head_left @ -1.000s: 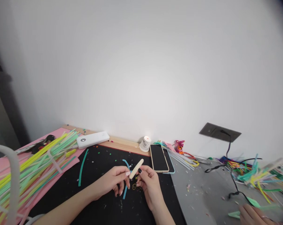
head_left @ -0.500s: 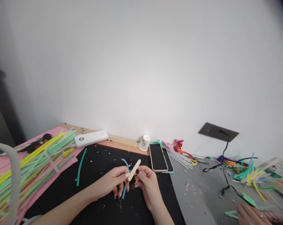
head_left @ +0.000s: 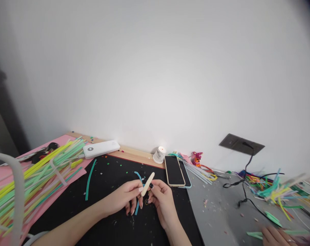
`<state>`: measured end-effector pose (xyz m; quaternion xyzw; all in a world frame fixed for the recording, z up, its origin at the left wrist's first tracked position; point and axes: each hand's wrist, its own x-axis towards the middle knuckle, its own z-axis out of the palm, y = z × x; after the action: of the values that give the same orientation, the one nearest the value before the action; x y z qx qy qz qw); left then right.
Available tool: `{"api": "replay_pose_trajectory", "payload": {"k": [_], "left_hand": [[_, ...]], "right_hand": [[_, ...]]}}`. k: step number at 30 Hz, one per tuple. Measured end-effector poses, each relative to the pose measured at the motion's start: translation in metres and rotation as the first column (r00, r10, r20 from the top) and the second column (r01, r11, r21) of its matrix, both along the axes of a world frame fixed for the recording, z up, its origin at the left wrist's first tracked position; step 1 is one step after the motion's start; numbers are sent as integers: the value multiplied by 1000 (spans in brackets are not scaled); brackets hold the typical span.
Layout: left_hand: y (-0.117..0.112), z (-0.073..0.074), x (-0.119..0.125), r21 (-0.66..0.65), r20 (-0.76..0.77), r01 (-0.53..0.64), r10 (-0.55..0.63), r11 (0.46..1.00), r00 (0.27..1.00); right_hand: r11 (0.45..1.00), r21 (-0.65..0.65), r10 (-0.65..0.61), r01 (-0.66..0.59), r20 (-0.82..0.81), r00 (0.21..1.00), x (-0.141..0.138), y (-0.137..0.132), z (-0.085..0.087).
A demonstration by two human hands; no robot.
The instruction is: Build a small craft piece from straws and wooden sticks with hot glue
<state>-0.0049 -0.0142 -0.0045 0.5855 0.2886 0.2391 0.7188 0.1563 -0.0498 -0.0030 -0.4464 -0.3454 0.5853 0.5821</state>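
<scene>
My left hand (head_left: 122, 198) and my right hand (head_left: 162, 200) meet over a black mat (head_left: 106, 218), both pinched on a short cream-coloured stick (head_left: 148, 183) that tilts up to the right. The left fingertips hold its lower end; the right thumb and forefinger grip its middle. A blue straw piece (head_left: 137, 191) lies on the mat right under the hands, partly hidden by them. A small yellow ring (head_left: 146, 202) sits on the mat between my hands.
A big bundle of coloured straws (head_left: 34, 177) lies on pink paper at left, with a teal straw (head_left: 89, 179) and a white power bank (head_left: 100, 149) near it. Two phones (head_left: 175, 171) and a small white cup (head_left: 159, 154) lie behind. Another person's hand (head_left: 278, 236) is at right among straws and cables.
My hands and the stick have stayed almost still. The other person's hand at the right edge has shifted slightly lower and further right.
</scene>
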Motion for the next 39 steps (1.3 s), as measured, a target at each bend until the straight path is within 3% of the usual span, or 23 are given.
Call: {"api": "replay_pose_trajectory", "payload": {"k": [12, 17, 24, 39], "left_hand": [[6, -9, 1, 9, 2, -111, 111, 994, 994], [2, -3, 1, -7, -5, -89, 88, 996, 996], [1, -9, 1, -7, -9, -20, 20, 1000, 1000], [-3, 2, 3, 43, -26, -53, 54, 998, 998]], "right_hand": [[990, -1, -140, 140, -19, 990, 2, -1, -3], [998, -9, -63, 63, 6, 998, -1, -4, 2], [999, -34, -15, 16, 26, 1000, -2, -5, 3], [1000, 0, 26, -26, -59, 998, 0, -4, -3]]}}
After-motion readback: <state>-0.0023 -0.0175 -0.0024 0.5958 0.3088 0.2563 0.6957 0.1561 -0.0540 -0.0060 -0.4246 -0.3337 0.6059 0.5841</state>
